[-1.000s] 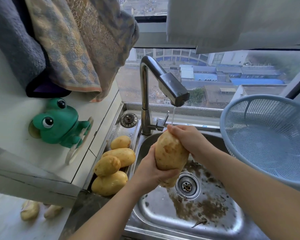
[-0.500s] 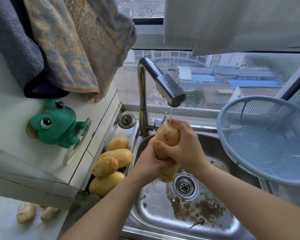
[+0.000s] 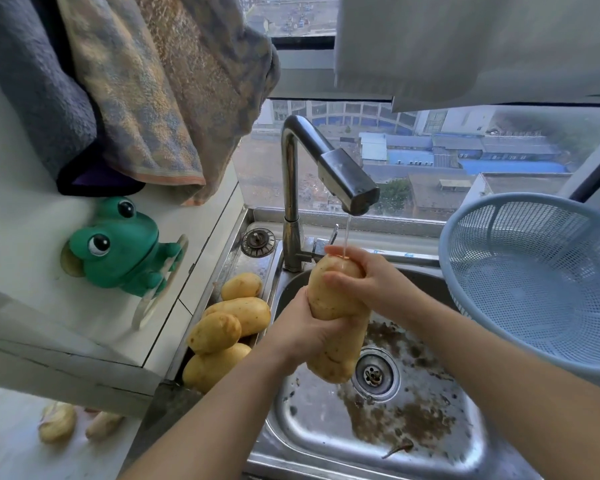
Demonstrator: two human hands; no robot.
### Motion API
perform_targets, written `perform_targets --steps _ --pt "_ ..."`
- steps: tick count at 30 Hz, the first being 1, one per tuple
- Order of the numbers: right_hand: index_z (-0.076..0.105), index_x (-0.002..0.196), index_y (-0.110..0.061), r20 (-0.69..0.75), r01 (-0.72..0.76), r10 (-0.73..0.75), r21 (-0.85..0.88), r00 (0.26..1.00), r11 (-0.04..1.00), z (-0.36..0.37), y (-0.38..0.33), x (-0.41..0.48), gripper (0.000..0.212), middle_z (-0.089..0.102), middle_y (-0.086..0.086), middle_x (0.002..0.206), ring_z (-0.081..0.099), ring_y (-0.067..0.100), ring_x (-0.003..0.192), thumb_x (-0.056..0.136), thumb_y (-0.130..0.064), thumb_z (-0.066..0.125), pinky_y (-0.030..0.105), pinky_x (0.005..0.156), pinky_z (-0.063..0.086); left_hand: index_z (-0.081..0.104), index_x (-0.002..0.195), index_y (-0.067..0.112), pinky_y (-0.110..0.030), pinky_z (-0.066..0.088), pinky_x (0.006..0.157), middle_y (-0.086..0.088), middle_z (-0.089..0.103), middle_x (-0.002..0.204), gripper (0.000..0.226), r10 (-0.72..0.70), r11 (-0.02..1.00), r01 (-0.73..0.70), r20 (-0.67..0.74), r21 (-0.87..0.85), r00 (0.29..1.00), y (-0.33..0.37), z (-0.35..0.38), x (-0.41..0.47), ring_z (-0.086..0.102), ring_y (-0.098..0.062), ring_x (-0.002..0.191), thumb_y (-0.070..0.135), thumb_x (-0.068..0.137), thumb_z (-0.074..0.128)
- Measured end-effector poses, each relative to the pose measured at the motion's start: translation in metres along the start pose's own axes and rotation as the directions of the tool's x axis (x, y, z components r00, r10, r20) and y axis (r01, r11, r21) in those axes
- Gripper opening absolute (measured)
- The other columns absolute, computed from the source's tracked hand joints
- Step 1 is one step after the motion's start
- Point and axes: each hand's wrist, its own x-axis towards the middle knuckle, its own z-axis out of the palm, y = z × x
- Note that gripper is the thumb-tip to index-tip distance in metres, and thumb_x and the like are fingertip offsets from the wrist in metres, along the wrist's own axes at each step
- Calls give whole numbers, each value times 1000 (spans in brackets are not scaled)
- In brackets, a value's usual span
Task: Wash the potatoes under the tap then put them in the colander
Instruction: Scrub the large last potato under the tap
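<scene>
A long yellow potato (image 3: pixel 329 299) stands nearly upright over the steel sink (image 3: pixel 378 441), its top under a thin stream from the tap (image 3: pixel 347 181). My left hand (image 3: pixel 302 327) grips its middle from the left. My right hand (image 3: pixel 368 275) wraps its upper end, thumb across the front. Several unwashed potatoes (image 3: pixel 229 327) lie piled on the ledge left of the sink. The pale blue colander (image 3: pixel 541 271) sits at the right with nothing visible inside.
Brown dirt lies around the drain (image 3: pixel 373 374) on the sink floor. A green frog holder (image 3: pixel 118 247) hangs on the white wall at left, with towels (image 3: pixel 136 88) above it. Garlic bulbs (image 3: pixel 58 422) lie at the lower left. A window runs behind the tap.
My right hand slid down over the potato's top half and then back up, rubbing it. The potato rose closer to the spout and water now runs onto it.
</scene>
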Motion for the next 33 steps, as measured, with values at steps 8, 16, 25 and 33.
perform_targets --steps 8,16,25,33 --pt "66 121 -25 -359 -18 -35 -143 933 990 16 -1 5 53 70 0 107 64 15 98 75 -49 75 34 92 54 53 116 28 -40 57 87 6 72 100 81 55 992 -42 -104 120 993 8 13 0 69 -10 92 51 44 82" --pt "49 140 -18 -122 54 -85 -239 989 969 -2 3 3 43 52 4 138 45 20 129 103 -34 36 25 106 31 51 119 26 -36 55 89 6 68 104 66 44 982 -34 -50 185 998 19 2 -1 65 -11 95 34 64 87" --pt "67 115 -23 -232 -5 -141 -533 962 846 8 -10 3 46 67 -1 105 61 20 97 77 -50 68 34 86 51 53 117 25 -32 56 83 7 69 101 71 53 960 -31 -74 279 996 18 13 -2 66 -9 93 47 53 76" --pt "73 101 -14 19 -267 267 6 964 964 -19 -13 20 28 67 7 102 60 26 97 98 -22 47 44 91 52 51 119 26 -39 53 91 5 65 108 61 -10 967 5 17 255 1000 17 5 -10 63 -14 98 37 69 84"
